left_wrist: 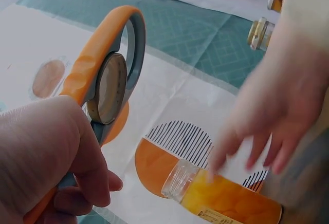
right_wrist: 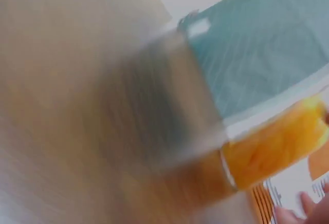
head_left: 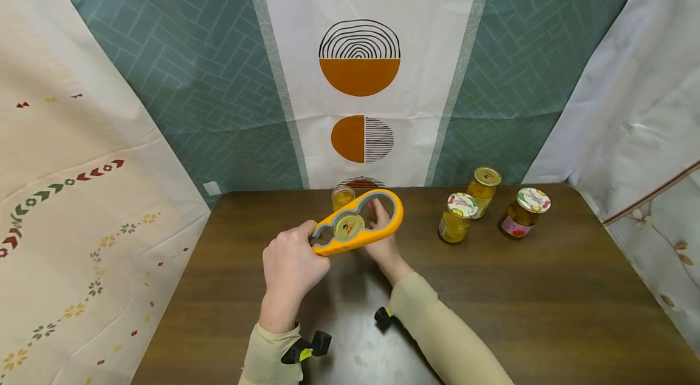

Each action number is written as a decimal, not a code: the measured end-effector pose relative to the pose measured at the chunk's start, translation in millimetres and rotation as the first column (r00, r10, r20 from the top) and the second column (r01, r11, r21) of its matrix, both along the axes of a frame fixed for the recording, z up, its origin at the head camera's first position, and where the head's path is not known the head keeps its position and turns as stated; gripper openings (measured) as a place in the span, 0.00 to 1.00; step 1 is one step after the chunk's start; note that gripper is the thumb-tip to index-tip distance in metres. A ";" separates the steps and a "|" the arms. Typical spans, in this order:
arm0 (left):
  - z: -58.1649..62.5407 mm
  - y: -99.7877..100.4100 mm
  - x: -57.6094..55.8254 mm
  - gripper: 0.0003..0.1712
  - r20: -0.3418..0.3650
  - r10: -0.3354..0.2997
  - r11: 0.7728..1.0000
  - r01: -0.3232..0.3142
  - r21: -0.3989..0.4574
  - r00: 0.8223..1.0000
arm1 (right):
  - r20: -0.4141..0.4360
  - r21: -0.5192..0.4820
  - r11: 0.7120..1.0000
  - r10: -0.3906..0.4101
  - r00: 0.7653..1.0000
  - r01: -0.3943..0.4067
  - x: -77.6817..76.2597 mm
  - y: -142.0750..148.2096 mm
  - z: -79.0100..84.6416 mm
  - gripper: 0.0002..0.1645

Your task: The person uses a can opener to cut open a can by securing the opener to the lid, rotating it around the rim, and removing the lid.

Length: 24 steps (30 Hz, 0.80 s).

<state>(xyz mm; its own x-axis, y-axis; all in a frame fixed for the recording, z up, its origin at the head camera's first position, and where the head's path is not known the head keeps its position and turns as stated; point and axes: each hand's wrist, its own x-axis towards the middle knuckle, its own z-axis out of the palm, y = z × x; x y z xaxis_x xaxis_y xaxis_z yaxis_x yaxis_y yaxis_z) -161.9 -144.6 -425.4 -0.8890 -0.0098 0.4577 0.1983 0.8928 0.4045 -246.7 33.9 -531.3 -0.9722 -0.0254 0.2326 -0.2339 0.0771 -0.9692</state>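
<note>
Three lidded jars (head_left: 484, 194) on table (head_left: 492, 294)

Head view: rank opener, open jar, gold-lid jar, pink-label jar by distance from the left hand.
1. Opener: gripped in the left hand.
2. Open jar: just beyond the opener, partly hidden by it.
3. Gold-lid jar: well to the right, set back.
4. Pink-label jar: farthest right.

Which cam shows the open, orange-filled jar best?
Left wrist: the jar shows its bare threaded neck, orange contents and part of the label. Head shows just its upper part, behind the orange jar opener. Right wrist catches the orange body; the neck isn't visible.
</note>
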 end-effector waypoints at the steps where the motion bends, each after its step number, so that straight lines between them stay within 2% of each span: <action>1: 0.0 0.7 0.1 0.14 0.000 -0.001 1.000 0.001 -0.002 1.000 | 0.029 -0.072 0.996 -0.048 0.998 0.050 7.8 1.6 4.4 0.41; 3: -0.1 1.7 0.3 0.14 0.000 -0.004 1.000 0.004 -0.008 1.000 | 0.096 -0.217 0.969 -0.102 0.990 0.121 22.5 4.9 12.8 0.31; 4: -0.2 2.2 0.6 0.14 0.002 -0.004 1.000 0.004 -0.011 1.000 | 0.131 -0.292 0.949 -0.087 0.988 0.122 29.7 7.4 17.5 0.26; 5: -0.4 2.7 0.8 0.14 0.003 -0.006 1.000 0.006 -0.012 1.000 | 0.160 -0.354 0.930 -0.045 0.986 0.100 35.8 9.5 22.2 0.26; 7: -1.0 4.1 1.3 0.14 0.007 -0.010 1.000 0.010 -0.017 1.000 | 0.211 -0.468 0.884 0.095 0.973 0.015 47.0 14.2 31.3 0.29; 9: -1.6 5.8 1.2 0.15 0.006 -0.021 1.000 0.021 -0.022 1.000 | 0.249 -0.573 0.815 0.271 0.930 -0.084 56.3 18.5 39.6 0.33; 12: -3.0 7.7 1.8 0.15 0.006 -0.040 0.999 0.040 -0.025 0.999 | 0.254 -0.711 0.675 0.507 0.824 -0.196 67.7 22.1 47.1 0.35; 15: -3.8 9.4 1.8 0.15 0.010 -0.059 0.998 0.059 -0.029 0.998 | 0.199 -0.797 0.536 0.668 0.717 -0.278 75.9 23.1 50.0 0.35; 17: -3.9 10.9 1.4 0.14 0.011 -0.069 0.997 0.069 -0.032 0.998 | 0.137 -0.830 0.450 0.736 0.662 -0.329 78.7 23.1 49.4 0.37; 19: -3.9 12.1 0.9 0.13 0.015 -0.076 0.996 0.077 -0.037 0.997 | 0.081 -0.847 0.385 0.774 0.628 -0.365 80.5 22.6 47.3 0.38; 21: -3.7 12.9 1.0 0.13 0.016 -0.081 0.996 0.081 -0.041 0.997 | 0.039 -0.862 0.335 0.792 0.609 -0.380 81.6 22.0 44.6 0.39; 22: -3.7 13.1 1.4 0.13 0.023 -0.084 0.995 0.085 -0.044 0.996 | 0.027 -0.870 0.315 0.798 0.602 -0.378 82.2 21.7 43.0 0.39; 24: -3.3 13.0 1.3 0.12 0.030 -0.092 0.995 0.093 -0.043 0.995 | 0.024 -0.881 0.297 0.805 0.593 -0.368 82.4 21.5 41.8 0.39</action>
